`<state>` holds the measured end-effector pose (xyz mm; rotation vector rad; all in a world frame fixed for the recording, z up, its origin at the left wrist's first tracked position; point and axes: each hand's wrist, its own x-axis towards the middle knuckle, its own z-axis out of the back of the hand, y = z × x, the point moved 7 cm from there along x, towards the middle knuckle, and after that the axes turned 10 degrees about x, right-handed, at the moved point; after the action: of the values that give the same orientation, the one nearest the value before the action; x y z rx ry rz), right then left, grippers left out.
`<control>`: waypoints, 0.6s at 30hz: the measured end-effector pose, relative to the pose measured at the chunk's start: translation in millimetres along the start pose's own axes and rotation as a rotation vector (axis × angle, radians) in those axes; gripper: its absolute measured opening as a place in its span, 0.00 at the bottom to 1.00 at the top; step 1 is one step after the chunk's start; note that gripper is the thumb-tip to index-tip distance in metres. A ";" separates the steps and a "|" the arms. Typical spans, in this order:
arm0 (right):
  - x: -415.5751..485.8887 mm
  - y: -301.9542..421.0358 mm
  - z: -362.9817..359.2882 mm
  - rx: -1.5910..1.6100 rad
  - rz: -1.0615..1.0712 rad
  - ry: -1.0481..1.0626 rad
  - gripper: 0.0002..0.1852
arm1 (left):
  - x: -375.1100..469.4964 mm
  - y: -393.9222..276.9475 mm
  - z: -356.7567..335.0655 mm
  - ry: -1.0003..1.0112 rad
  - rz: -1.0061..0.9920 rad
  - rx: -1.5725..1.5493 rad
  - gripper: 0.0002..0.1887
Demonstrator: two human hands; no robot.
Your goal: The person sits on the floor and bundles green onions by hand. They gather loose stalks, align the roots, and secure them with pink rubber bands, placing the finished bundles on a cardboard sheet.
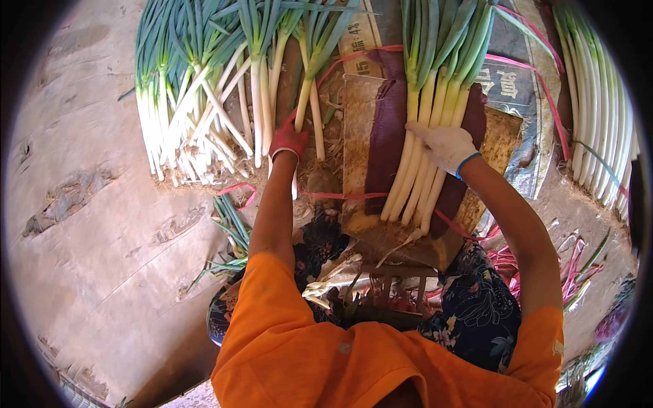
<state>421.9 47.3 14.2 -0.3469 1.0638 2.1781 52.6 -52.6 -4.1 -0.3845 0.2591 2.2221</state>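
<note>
Several large green onions (421, 148) lie side by side on a purple cloth (382, 132) over a low wooden stand (356, 122), their white ends towards me. My right hand (449, 148), in a white knit glove with a blue cuff, rests across their white stalks. On the left my left hand (291, 138), in a red glove, is closed around the white stalk of a green onion (305, 99). Beside it a loose pile of green onions (189, 112) lies on the ground. Pink ribbons (347, 196) run across the stand under the onions.
At the far right lies a bundle of green onions (594, 112) with a tie around it. A printed woven sack (515, 97) is spread behind the stand. Pink strips (510, 262) lie by my right knee, and leaf scraps (232, 234) by my left arm.
</note>
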 end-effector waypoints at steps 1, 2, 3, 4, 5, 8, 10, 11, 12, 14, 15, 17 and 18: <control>-2.3 -0.4 1.8 0.011 0.019 -0.016 0.27 | -6.3 1.0 -5.2 -0.001 -0.008 -0.041 0.26; -2.4 -1.2 1.1 0.000 0.019 -0.016 0.28 | -10.2 4.1 -11.0 -0.003 -0.014 -0.082 0.28; -2.4 -0.7 -2.9 -0.008 0.017 -0.010 0.28 | -15.4 3.4 -5.3 -0.110 -0.094 -0.103 0.24; -2.2 1.1 -5.1 -0.016 0.018 -0.004 0.29 | -13.2 16.4 -11.9 -0.030 0.050 -0.421 0.21; 0.1 3.3 -5.0 -0.022 0.020 0.008 0.29 | -13.6 26.3 -22.3 0.051 0.201 -0.735 0.18; -2.2 -3.1 -1.2 -0.043 -0.003 -0.006 0.31 | -60.0 -66.1 84.5 0.096 0.126 -1.102 0.12; -2.6 -4.2 0.5 -0.037 -0.012 -0.011 0.32 | -74.6 -102.8 128.5 0.164 0.045 -1.236 0.12; -2.0 -4.7 0.0 -0.030 -0.014 -0.007 0.32 | -84.2 -123.9 145.2 0.183 0.003 -1.286 0.12; -2.6 -5.8 1.8 -0.032 0.001 -0.029 0.32 | -93.9 -142.8 153.2 0.210 -0.040 -1.334 0.12; 0.7 -6.8 -5.0 -0.027 0.035 -0.047 0.33 | -103.8 -163.9 136.3 0.259 -0.037 -1.372 0.13; -1.5 -7.9 -4.9 -0.016 0.028 -0.057 0.32 | -108.8 -178.3 119.7 0.306 -0.019 -1.418 0.13; -2.0 -3.6 -0.8 0.002 0.032 -0.062 0.32 | -118.2 -187.4 65.3 0.318 -0.108 -1.268 0.12; -1.4 -3.4 -3.1 -0.024 0.017 -0.045 0.32 | -114.9 -181.9 18.5 0.254 -0.036 -1.132 0.12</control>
<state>425.0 45.7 11.0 -0.2992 1.0198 2.2047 259.8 -16.1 44.7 -1.2434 -0.9148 2.0762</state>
